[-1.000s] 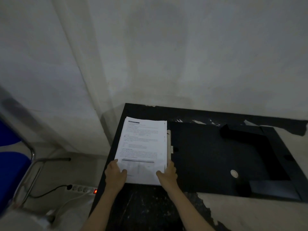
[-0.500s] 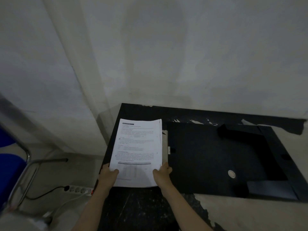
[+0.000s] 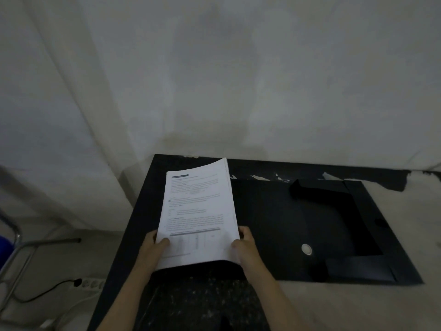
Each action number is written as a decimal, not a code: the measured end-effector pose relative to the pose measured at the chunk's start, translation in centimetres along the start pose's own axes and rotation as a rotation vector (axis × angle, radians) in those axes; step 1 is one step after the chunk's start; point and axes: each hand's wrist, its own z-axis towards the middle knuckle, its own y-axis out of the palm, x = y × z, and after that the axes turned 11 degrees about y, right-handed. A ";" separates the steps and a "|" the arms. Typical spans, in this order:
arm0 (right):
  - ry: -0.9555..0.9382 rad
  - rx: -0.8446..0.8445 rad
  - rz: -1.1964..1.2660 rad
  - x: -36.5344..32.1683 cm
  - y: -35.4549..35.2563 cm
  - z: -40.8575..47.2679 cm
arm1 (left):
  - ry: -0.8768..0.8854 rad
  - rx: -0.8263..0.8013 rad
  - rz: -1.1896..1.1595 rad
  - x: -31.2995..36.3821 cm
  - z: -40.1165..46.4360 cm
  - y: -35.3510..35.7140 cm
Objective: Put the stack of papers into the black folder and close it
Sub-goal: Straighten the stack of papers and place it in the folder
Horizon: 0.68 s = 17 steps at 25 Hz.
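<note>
Head view. Dim room, plain pale wall behind a black table whose surface is scuffed and flecked with white near the front edge.

Stack of papers: white printed sheets, thick enough to show a layered right edge. Top page carries a dark header bar, lines of small text too blurred to read, and a grey band with a faint table near the bottom. The stack is raised at its near end, with a dark gap under it, and tilts up toward the wall; its far right corner curls upward. It sits over the left part of the table, its right edge overlapping the left edge of the folder.

Left hand: closed on the stack's lower left corner, thumb on top of the page, fingers hidden beneath.

Right hand: closed on the lower right corner, thumb on the page, fingers wrapped round the edge.

Black folder: lying open and flat to the right of the papers, matte, flaps standing up along its far and right sides, another flap folded at the near right. A round pale snap button shows on its inner face.

On the floor at left: a white power strip with a black cable plugged in, and the metal leg of a chair.
</note>
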 end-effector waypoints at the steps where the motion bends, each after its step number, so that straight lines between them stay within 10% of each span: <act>1: -0.007 0.010 0.009 0.0 -1.4 -0.1 | 0.023 -0.018 -0.041 0.6 0.1 0.8; 17: -0.290 0.452 -0.407 3.8 -20.2 -0.1 | 0.205 -0.162 -0.014 4.4 -3.4 18.5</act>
